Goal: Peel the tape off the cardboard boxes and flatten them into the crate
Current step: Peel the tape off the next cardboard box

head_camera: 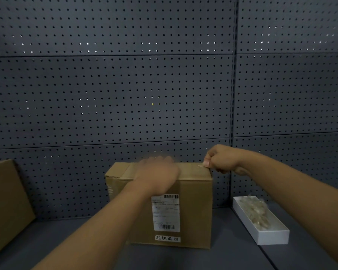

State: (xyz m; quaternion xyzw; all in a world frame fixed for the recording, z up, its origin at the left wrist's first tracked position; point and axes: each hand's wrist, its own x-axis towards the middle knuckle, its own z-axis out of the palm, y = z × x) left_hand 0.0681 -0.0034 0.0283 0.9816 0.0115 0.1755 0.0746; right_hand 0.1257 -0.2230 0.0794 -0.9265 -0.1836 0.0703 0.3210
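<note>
A brown cardboard box (195, 207) stands upright on the dark table, a white shipping label (165, 213) on its near face. My left hand (157, 175) lies on the box's top near the front edge; it is blurred and its fingers look flat. My right hand (220, 159) is at the top's far right corner, fingers curled, pinching the end of the clear tape (200, 166) that runs along the top. The tape is hard to make out.
A white tray (269, 235) holding crumpled clear tape sits right of the box. Another cardboard piece (6, 201) leans at the left edge. A dark pegboard wall (125, 94) closes off the back. The grey table (232, 256) extends in front.
</note>
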